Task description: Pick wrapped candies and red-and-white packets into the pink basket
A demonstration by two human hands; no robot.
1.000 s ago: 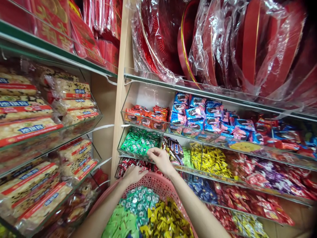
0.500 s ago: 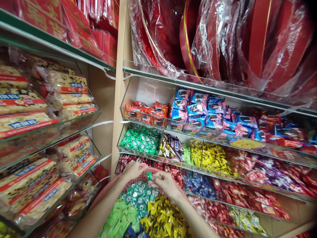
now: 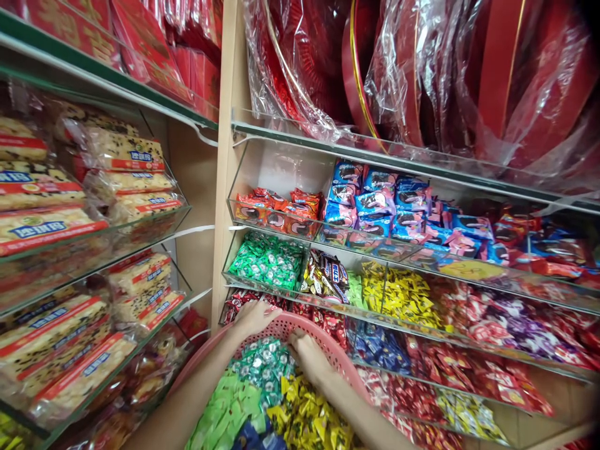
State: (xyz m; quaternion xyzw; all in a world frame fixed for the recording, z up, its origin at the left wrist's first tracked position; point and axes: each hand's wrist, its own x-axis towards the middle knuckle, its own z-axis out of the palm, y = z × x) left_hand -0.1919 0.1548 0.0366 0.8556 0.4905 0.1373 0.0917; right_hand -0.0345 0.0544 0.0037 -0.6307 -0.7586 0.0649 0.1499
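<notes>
A pink perforated basket point(image 3: 344, 362) is at the bottom centre, filled with teal-green wrapped candies point(image 3: 262, 362), light green packets point(image 3: 232, 406), yellow packets point(image 3: 312, 419) and some dark blue ones point(image 3: 257, 435). My left hand point(image 3: 253, 317) holds the basket's far rim, fingers bent over it. Inside the basket my right hand point(image 3: 307, 353) is closed at the right edge of the teal-green candies; its fingertips are partly hidden, and I cannot make out what they hold.
Behind the basket, glass shelves hold green candies point(image 3: 267, 259), yellow candies point(image 3: 398, 290) and blue cookie packs point(image 3: 375, 200). Packaged pastries point(image 3: 51, 325) fill the left shelves. Red items in plastic point(image 3: 319, 62) stand above. A wooden post point(image 3: 225, 156) divides the shelving.
My right hand has dropped lower into the basket; the small green packet at its fingertips no longer shows there. My left hand stays on the rim. The view has shifted slightly.
</notes>
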